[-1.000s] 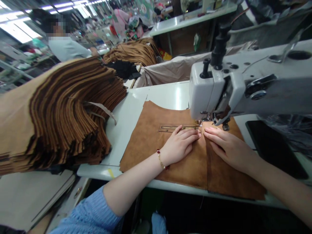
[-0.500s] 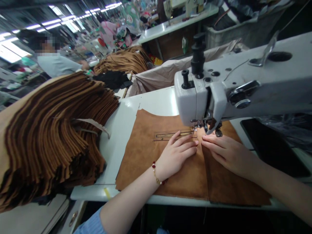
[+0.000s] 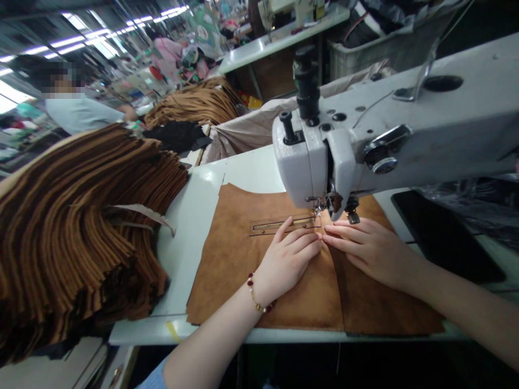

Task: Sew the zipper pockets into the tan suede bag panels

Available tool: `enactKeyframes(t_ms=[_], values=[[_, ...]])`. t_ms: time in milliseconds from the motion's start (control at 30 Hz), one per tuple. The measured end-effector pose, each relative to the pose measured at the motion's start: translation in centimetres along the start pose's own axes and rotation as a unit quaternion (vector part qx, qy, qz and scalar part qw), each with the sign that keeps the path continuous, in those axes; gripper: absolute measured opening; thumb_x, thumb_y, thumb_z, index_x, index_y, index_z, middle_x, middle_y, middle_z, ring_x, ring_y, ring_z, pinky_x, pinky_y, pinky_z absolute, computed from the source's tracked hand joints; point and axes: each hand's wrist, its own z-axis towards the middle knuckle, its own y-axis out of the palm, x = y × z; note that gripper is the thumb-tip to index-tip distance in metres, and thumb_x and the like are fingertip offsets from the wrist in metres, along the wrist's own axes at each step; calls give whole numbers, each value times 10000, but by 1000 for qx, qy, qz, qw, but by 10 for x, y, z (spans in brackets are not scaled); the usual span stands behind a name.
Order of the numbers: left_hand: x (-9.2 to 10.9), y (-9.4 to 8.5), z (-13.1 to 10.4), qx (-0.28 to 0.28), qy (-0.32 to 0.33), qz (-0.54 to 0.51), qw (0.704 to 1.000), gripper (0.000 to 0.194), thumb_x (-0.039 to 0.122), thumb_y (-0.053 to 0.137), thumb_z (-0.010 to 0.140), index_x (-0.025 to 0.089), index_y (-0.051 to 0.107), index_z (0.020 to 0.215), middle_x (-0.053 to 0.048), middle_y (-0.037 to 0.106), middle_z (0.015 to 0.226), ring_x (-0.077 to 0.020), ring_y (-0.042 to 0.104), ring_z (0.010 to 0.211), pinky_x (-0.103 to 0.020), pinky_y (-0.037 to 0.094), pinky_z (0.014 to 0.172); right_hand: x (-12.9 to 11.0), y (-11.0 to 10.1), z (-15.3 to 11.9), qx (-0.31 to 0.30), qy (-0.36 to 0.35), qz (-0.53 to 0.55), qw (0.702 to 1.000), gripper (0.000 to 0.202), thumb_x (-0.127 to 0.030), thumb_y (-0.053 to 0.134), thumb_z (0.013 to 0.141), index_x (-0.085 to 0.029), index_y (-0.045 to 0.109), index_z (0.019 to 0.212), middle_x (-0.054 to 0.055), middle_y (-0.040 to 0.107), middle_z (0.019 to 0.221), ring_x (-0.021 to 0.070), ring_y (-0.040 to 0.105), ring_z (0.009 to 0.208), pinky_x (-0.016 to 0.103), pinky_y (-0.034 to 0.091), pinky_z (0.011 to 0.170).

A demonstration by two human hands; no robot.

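A brown leather-like panel lies on the sewing table, with a zipper set in a rectangular opening near its top. My left hand rests flat on the panel just below the zipper, fingers stretched out. Its index fingertip reaches up to the zipper. My right hand lies flat right of a seam, fingers extended, its tips close to those of the left. The sewing machine's presser foot is at the zipper's right end, just above my fingertips. The needle point cannot be made out.
To the left stands a thick stack of brown pieces. A black phone-like slab lies on the right of the table. The machine arm spans the upper right. Further back are another brown pile and a co-worker.
The view has shifted slightly, moving the machine head left in the picture. Both hands stay flat on the panel; its position under the presser foot looks nearly the same.
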Motion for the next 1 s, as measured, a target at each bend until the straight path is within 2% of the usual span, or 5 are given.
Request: enactKeyframes(t_ms=[100, 200, 333, 533, 1000], values=[[0, -1, 0, -9, -7, -31, 999, 311, 199, 492, 1015, 232, 596, 1306, 9, 663, 1343, -170, 559, 1293, -481, 153, 1311, -1, 0, 0, -6, 5, -6, 1000, 441, -132, 505, 951, -224, 569, 1378, 25, 598, 1445, 232, 549, 1287, 450, 408, 1104], [0, -1, 0, -7, -7, -47, 999, 315, 190, 518, 979, 210, 625, 1275, -37, 622, 1393, -197, 512, 1360, -469, 221, 1298, -1, 1, 1, -17, 7, -14, 1000, 468, -121, 476, 954, -226, 540, 1406, 12, 539, 1510, 209, 529, 1320, 425, 378, 1121], [0, 4, -4, 3, -21, -58, 998, 316, 195, 534, 958, 198, 646, 1253, -88, 536, 1487, -230, 428, 1449, -461, 331, 1256, -2, 1, 3, -15, 6, -24, 1000, 542, -97, 453, 944, -220, 474, 1471, 2, 563, 1487, 181, 524, 1330, 401, 371, 1123], [0, 6, -6, -14, -25, -74, 997, 380, 207, 552, 951, 206, 604, 1327, -89, 519, 1506, -233, 419, 1464, -460, 340, 1253, -4, -1, 7, -21, 12, -4, 1000, 585, -80, 504, 886, -209, 502, 1457, 30, 578, 1471, 217, 547, 1312, 439, 429, 1104], [-4, 4, 2, -4, -30, -88, 996, 351, 193, 556, 941, 194, 624, 1285, -91, 527, 1490, -225, 422, 1455, -438, 367, 1240, 1, -2, 18, -31, 13, -19, 999, 499, -94, 473, 934, -194, 543, 1418, 22, 593, 1452, 250, 582, 1251, 453, 492, 1046]])
